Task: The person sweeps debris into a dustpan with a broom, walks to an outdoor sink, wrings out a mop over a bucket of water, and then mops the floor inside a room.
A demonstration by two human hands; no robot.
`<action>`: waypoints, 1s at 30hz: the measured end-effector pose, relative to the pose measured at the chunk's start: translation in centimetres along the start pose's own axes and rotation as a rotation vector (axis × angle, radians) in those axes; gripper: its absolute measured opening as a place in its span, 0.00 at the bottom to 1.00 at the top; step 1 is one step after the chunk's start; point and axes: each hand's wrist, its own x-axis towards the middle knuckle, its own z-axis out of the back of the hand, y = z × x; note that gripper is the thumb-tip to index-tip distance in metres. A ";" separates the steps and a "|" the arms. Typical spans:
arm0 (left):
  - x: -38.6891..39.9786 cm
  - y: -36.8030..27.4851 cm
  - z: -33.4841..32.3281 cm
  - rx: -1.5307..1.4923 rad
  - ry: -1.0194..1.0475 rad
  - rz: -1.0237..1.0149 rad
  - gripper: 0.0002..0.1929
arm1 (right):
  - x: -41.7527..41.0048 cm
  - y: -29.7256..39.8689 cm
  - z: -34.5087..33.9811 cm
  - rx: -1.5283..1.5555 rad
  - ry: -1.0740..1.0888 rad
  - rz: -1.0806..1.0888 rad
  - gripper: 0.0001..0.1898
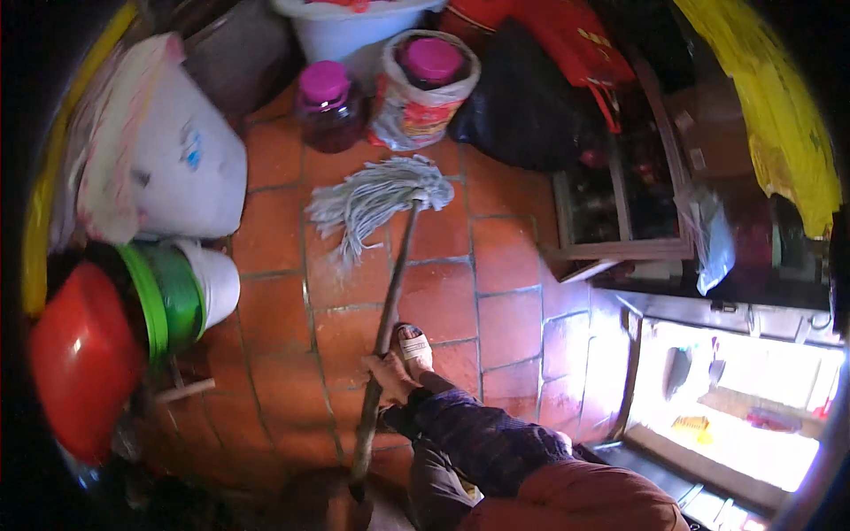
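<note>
A string mop has its grey-white strands spread on the red floor tiles. Its wooden handle runs from there down toward my body. Partway along the handle, my right hand is closed around the wood, with a dark patterned sleeve behind it. At the bottom edge of the view my left hand is at the handle's upper end; it is dim and partly cut off, but appears wrapped around it. One of my feet, in a light slipper, stands just beyond my right hand.
Beyond the mop stand a jar with a purple lid, a sack with another jar and a black bag. A white bin, green bucket and red basin line the left. A wooden-framed cabinet and bright doorway are right.
</note>
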 end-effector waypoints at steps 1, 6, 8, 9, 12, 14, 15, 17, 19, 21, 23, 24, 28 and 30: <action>1.4 -4.5 3.9 -0.039 0.082 0.084 0.23 | -0.4 2.8 0.8 0.117 -0.070 -0.046 0.10; 10.0 -15.8 6.9 0.157 0.126 -0.183 0.20 | 4.0 12.2 11.1 0.307 -0.171 0.185 0.13; 12.3 -18.5 6.6 0.166 0.130 -0.248 0.20 | 4.8 14.4 14.5 0.307 -0.227 0.162 0.14; 12.9 -19.1 6.2 0.158 0.135 -0.322 0.21 | 4.6 14.9 16.1 0.322 -0.238 0.151 0.14; 13.1 -19.3 5.7 0.173 0.140 -0.400 0.22 | 3.5 14.2 18.2 0.249 -0.393 0.164 0.14; 11.5 -18.0 5.2 0.008 0.159 -0.400 0.24 | 2.5 10.6 20.0 0.095 -0.404 0.254 0.14; 10.1 -16.5 5.1 -0.154 0.164 -0.369 0.25 | 2.4 8.3 20.4 -0.009 -0.475 -0.012 0.09; 5.7 -10.4 6.4 0.096 0.187 -0.236 0.19 | -0.5 1.9 12.2 0.116 -0.346 0.153 0.05; 2.0 -4.0 6.8 0.100 0.184 -0.119 0.18 | 2.0 1.6 10.9 0.034 -0.310 0.187 0.07; -2.3 2.0 8.5 0.095 0.131 0.040 0.17 | 5.1 1.4 7.2 -0.164 -0.195 0.234 0.12; -1.7 3.0 7.5 0.065 0.187 -0.016 0.17 | 9.8 -2.2 16.2 -0.243 -0.467 0.486 0.15; -1.6 3.8 7.7 0.040 0.194 -0.008 0.17 | 10.8 -2.7 19.4 -0.665 -0.552 0.638 0.14; -3.9 8.0 10.4 0.009 0.121 0.121 0.16 | 12.4 -6.7 20.5 0.540 -0.583 0.656 0.08; -4.9 9.1 11.4 -0.008 0.107 0.157 0.16 | 11.6 -6.4 21.1 0.401 -0.955 0.839 0.10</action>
